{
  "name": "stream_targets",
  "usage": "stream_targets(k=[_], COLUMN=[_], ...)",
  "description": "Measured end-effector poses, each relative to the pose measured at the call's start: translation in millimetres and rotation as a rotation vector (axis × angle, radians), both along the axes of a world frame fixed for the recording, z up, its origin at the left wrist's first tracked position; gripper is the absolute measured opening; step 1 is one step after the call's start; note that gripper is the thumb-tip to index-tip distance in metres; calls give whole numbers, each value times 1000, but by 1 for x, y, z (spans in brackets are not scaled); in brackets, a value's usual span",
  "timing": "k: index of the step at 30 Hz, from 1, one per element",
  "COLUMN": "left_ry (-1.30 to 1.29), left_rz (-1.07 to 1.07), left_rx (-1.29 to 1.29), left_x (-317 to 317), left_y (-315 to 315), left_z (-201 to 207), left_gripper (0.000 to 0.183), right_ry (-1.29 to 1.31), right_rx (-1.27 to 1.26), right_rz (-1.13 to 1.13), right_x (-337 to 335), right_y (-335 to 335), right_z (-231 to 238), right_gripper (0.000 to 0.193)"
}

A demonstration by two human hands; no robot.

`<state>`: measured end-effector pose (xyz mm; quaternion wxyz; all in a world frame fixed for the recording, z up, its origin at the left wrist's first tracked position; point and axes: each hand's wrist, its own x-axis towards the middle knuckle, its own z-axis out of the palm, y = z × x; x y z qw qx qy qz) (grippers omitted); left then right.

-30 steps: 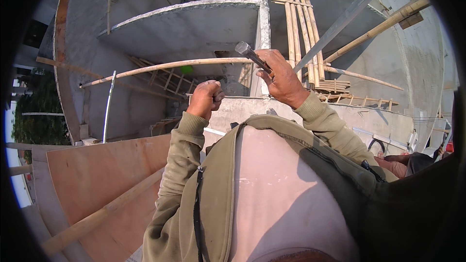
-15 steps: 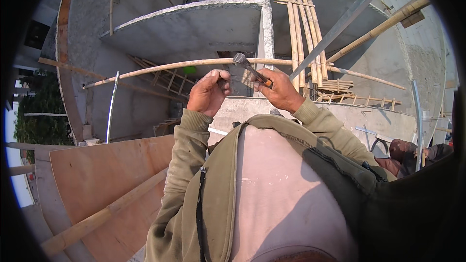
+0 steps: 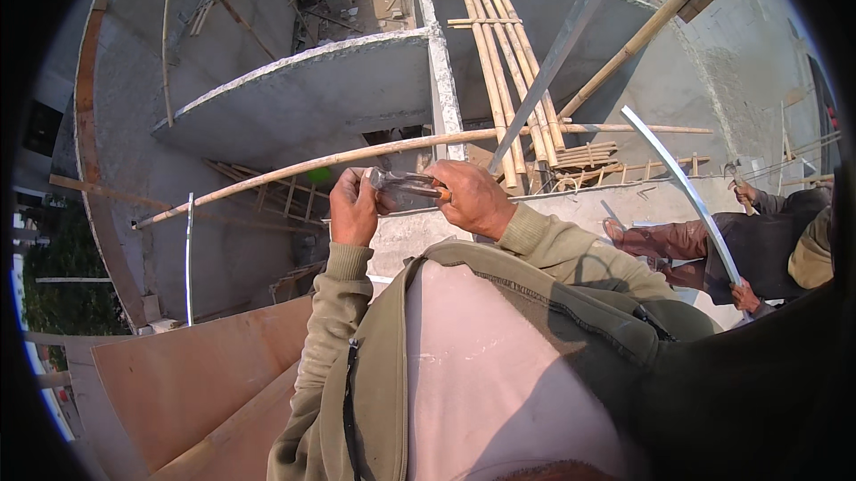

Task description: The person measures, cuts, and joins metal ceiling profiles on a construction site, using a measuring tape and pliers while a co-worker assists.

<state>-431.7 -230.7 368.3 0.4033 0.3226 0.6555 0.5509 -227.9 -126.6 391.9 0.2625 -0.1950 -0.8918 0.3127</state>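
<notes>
My right hand [image 3: 468, 197] is closed round the orange-and-dark grip of a hammer [image 3: 406, 183]. The hammer lies almost level in front of my chest, its metal head pointing left. At that head, my left hand [image 3: 355, 206] has its thumb and fingers drawn together, touching or very close to the metal. Whatever sits between those fingers is hidden. Just beyond both hands runs a long bamboo pole [image 3: 312, 162].
A co-worker [image 3: 749, 240] at the right grips a bent metal strip [image 3: 682, 182] and holds a hammer. Lashed bamboo poles [image 3: 499, 62] and a slanting metal bar [image 3: 562, 53] rise ahead. Concrete walls [image 3: 303, 80] enclose deep drops. Plywood [image 3: 196, 374] lies at lower left.
The hammer has swung from upright to level, its head now at my left fingers. My hands have come closer together. The view has shifted right, showing more of the co-worker.
</notes>
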Motion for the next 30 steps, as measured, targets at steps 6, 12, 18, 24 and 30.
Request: stream_targets(k=[6, 12, 18, 24, 30], left_ry=[19, -759, -1296, -1043, -729], left_rz=[69, 204, -16, 401, 334], left_rx=[198, 513, 664, 388, 247], left_x=[8, 17, -1, 19, 13], left_y=[6, 22, 23, 18, -33], left_z=[-31, -26, -47, -22, -3], left_gripper=[21, 24, 28, 34, 37], right_ry=[13, -12, -5, -136, -87], right_rx=[39, -436, -351, -89, -133], right_rz=[-31, -193, -235, -241, -262], right_x=[5, -11, -20, -26, -43], right_y=[4, -6, -17, -29, -100], right_z=[-9, -12, -13, -23, -30], right_gripper=[33, 23, 24, 19, 16])
